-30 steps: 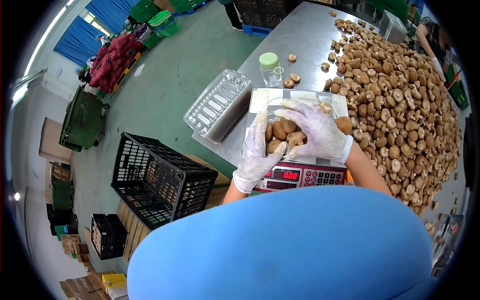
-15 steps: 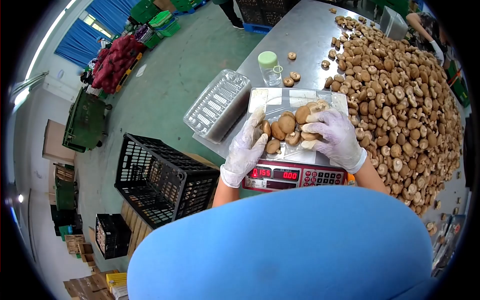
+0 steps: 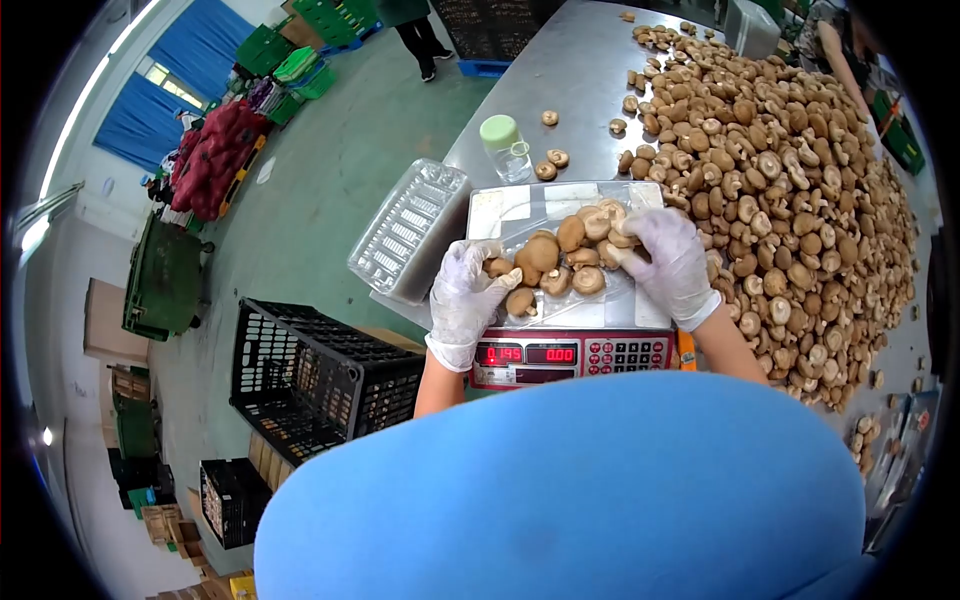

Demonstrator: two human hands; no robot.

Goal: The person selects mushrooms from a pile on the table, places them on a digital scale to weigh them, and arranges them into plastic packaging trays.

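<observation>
Brown shiitake mushrooms (image 3: 541, 252) lie in a row in a clear plastic tray (image 3: 561, 305) on the plate of a weighing scale (image 3: 641, 300). My left hand (image 3: 465, 300), in a whitish glove, is at the row's left end, thumb and fingers closed around a mushroom (image 3: 498, 267). At the right end, my right hand (image 3: 672, 262), gloved too, has its thumb and fingers around mushrooms; part of its grip is hidden. The scale's red display (image 3: 502, 354) appears to read 0.195.
A big mushroom heap (image 3: 790, 220) covers the table's right side. Stacked clear trays (image 3: 410, 235) stand left of the scale, a green-lidded jar (image 3: 506, 150) behind it. A black crate (image 3: 320, 375) is at lower left. Another person's arm (image 3: 845, 70) reaches in at far right.
The view has shifted, so the table things sit further left. My left thumb and fingers have closed in on the end mushroom. The display has gone from about 0.155 to 0.195.
</observation>
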